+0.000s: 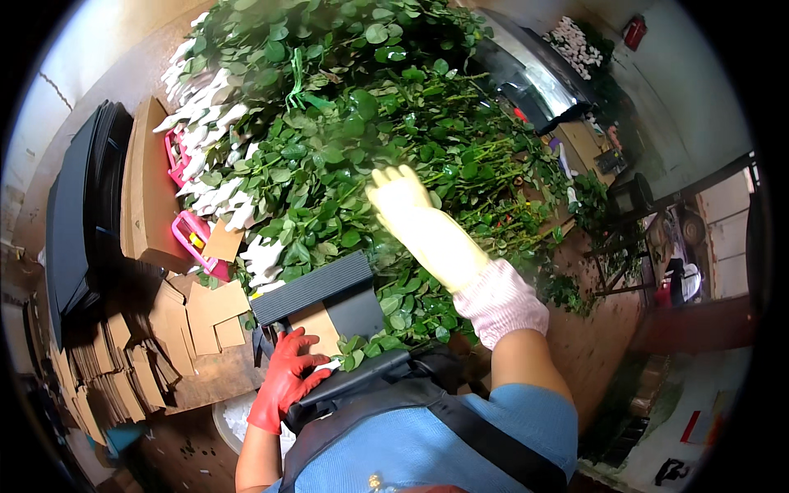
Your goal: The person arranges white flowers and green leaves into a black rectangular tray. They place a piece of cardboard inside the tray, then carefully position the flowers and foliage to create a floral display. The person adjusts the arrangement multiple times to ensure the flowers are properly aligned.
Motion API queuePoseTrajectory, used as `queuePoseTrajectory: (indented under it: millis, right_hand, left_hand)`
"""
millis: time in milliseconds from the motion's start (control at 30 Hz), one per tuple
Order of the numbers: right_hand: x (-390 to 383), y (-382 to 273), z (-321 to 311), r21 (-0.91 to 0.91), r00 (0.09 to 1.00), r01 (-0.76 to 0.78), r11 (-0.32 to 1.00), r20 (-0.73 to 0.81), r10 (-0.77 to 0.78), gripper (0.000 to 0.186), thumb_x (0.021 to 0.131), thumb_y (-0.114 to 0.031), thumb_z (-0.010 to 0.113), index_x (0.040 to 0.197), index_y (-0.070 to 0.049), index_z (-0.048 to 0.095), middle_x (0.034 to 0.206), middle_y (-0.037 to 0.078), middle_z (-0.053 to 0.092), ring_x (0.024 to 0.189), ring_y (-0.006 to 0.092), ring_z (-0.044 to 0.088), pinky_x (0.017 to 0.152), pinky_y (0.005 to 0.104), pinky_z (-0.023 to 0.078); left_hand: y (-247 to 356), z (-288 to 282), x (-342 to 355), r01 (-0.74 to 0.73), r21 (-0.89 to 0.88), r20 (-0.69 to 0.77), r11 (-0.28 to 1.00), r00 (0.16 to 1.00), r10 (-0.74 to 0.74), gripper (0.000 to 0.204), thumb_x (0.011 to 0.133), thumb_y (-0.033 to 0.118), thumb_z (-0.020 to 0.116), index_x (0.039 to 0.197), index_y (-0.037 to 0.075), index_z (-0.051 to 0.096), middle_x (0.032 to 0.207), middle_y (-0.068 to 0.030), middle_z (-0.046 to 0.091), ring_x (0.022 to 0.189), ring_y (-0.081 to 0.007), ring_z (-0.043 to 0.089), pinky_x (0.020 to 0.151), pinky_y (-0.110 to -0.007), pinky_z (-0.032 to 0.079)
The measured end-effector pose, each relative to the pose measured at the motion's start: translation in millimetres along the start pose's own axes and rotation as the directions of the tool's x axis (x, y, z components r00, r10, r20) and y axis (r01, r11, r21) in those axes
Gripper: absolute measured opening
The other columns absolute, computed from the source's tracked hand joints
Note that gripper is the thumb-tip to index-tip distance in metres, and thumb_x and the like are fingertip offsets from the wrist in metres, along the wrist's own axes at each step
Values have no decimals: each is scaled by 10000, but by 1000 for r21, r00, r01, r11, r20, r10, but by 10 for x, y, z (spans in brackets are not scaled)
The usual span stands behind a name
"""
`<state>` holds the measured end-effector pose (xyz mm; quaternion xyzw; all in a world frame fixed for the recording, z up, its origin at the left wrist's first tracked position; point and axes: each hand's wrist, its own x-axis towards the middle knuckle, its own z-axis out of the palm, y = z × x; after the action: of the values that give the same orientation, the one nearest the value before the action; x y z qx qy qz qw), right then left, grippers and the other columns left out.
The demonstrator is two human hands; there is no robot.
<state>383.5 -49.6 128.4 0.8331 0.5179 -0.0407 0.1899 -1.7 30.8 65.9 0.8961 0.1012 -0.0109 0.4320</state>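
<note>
My left hand [289, 376], in a red rubber glove, rests by a brown cardboard piece [316, 327] with its fingers apart. Next to that lies dark corrugated sheet [316, 286], with a few leaves over its near edge. Farther out, my right hand [400, 191] wears a long pale yellow glove with a pink knitted cuff. It is stretched over a big heap of leafy cut stems [362, 123], fingers extended; nothing shows in its grasp. White-covered flower heads [218, 107] poke out along the heap's left side.
Dark folded boards [82, 205] and a brown carton [148, 189] stand at the left. Pink plastic holders [201, 244] lie beside the heap. Cut cardboard pieces [123, 361] cover the near left table. A black bin [633, 193] stands right, and a pale tub [230, 423] below.
</note>
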Motion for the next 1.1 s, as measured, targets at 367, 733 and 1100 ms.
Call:
queuePoseTrajectory:
  millis: [367, 733, 1100]
  right_hand:
    - [340, 146, 268, 3, 997, 60, 998, -49, -60, 235, 905, -109, 720, 1138, -128, 747, 1181, 75, 740, 1172, 207, 686, 1002, 376, 532]
    - [-317, -53, 846, -166, 772, 224, 960, -571, -279, 403, 1010, -162, 599, 1395, -44, 618, 1211, 142, 755, 958, 308, 765, 818, 454, 607]
    - [1112, 543, -267, 93, 769, 175, 980, -634, -78, 419, 1004, -213, 625, 1423, -205, 623, 1391, 66, 659, 1177, 262, 679, 1013, 407, 541]
  left_hand:
    - [1, 19, 11, -24, -17, -14, 1000, 1000, 24, 258, 820, 270, 896, 1051, 166, 845, 1343, -136, 654, 1414, -466, 489, 1240, -660, 261]
    - [26, 6, 20, -27, -17, -23, 999, 999, 27, 252, 817, 268, 895, 1045, 172, 844, 1331, -133, 659, 1403, -462, 505, 1237, -692, 252]
    - [-66, 10, -22, -27, 12, -2, 1000, 1000, 27, 305, 814, 298, 904, 1093, 194, 836, 1336, -114, 654, 1439, -460, 481, 1242, -657, 262]
